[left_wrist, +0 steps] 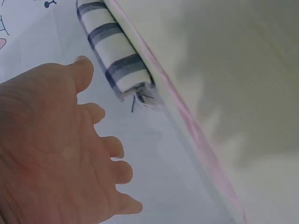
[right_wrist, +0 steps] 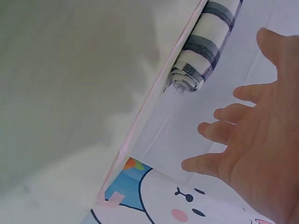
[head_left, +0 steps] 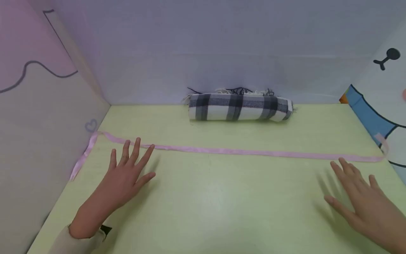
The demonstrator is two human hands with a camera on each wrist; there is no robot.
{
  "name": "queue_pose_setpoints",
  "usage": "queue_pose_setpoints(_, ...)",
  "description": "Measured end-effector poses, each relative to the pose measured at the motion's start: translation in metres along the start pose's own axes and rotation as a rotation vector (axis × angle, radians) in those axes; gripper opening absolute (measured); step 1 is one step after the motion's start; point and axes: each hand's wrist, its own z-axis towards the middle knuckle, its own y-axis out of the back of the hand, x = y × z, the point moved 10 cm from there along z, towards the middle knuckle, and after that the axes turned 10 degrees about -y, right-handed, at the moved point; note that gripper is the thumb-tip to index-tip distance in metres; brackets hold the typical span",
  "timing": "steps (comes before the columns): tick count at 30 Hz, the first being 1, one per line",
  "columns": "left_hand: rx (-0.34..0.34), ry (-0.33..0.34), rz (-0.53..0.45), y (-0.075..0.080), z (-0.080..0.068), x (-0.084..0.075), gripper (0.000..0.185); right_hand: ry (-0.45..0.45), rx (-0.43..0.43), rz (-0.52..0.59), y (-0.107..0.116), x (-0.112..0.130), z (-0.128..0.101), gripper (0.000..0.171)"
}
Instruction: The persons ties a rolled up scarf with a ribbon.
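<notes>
Ribbon (head_left: 241, 152), pink and thin, stretched flat across the middle of the frame on the pale green desk (head_left: 203, 211), its left end trailing over the edge at centre left. Likely feather-light, limp and slippery; best pinched near either end. Left hand (head_left: 125, 176) at lower left, fingers spread and straight, tips just short of the ribbon, holding nothing. Right hand (head_left: 361, 197) at lower right, likewise splayed and empty. Rolled plaid scarf (head_left: 239, 107), soft, at upper centre against the back wall. Open room between the hands; walls close on both sides.
</notes>
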Motion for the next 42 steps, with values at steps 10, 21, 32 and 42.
queue_pose_setpoints(10, -0.017, -0.036, 0.026, 0.021, 0.026, -0.014, 0.08, 0.023, -0.062, -0.06, 0.026, 0.015, 0.019, 0.099)
queue_pose_setpoints(21, -0.139, -0.171, 0.08, 0.041, 0.062, -0.034, 0.066, 0.059, -0.089, -0.047, 0.044, 0.023, 0.049, 0.088)
queue_pose_setpoints(32, -0.193, -0.254, 0.094, 0.052, 0.099, -0.047, 0.046, 0.086, -0.058, 0.025, 0.048, 0.04, 0.083, 0.06)
queue_pose_setpoints(42, -0.226, -0.235, -0.014, 0.049, 0.129, -0.044, 0.05, 0.072, 0.032, 0.143, 0.043, 0.063, 0.129, 0.053)
